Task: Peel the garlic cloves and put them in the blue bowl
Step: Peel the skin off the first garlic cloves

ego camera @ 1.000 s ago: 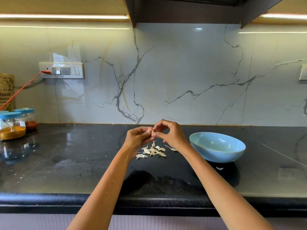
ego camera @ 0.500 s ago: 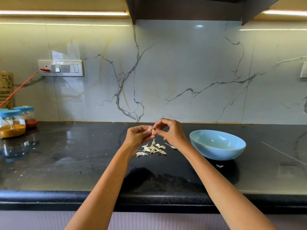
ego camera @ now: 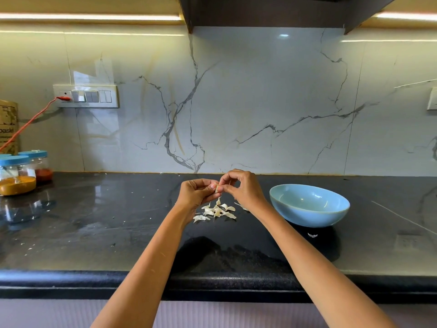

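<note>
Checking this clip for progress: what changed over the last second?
Almost nothing. Both hands, left and right, still pinch the garlic clove between them above the peels, fingers working only slightly. Nothing was let go. The blue bowl and jars stayed put.

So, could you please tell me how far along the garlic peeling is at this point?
Done: a pile of papery white garlic skins lies on the glossy black countertop. In hand: the left hand and right hand both pinch one small pale garlic clove above the pile. Left: the light blue ceramic bowl shows no cloves inside, so dropping them in remains.
</note>
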